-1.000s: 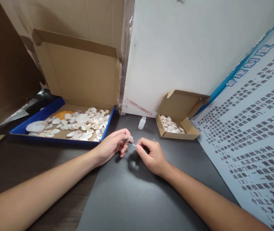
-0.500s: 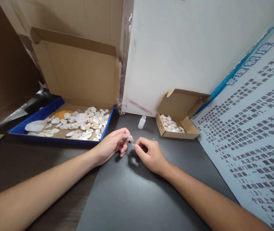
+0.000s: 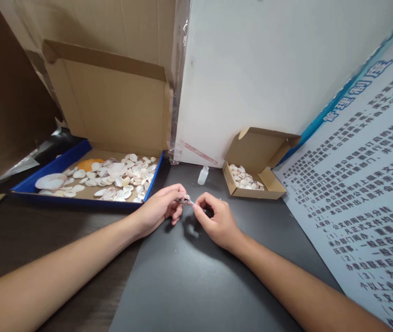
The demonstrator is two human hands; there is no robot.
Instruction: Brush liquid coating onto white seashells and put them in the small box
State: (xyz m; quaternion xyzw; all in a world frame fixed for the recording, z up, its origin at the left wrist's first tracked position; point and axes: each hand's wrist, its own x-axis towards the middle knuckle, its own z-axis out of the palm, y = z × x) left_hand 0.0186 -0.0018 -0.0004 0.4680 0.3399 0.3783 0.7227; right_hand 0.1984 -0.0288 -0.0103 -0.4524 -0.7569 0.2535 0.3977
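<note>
In the left hand [image 3: 161,208] sits a patterned shell [image 3: 185,199].

The bare left forearm [image 3: 65,272] slants in from the near left to the bare left grip [image 3: 160,207], thumb and forefinger pinched, lower fingers loosely curled. The bare right forearm [image 3: 293,281] comes from the near right, its bare right grip [image 3: 219,223] pinching too, fingertips just beside the left's.
</note>
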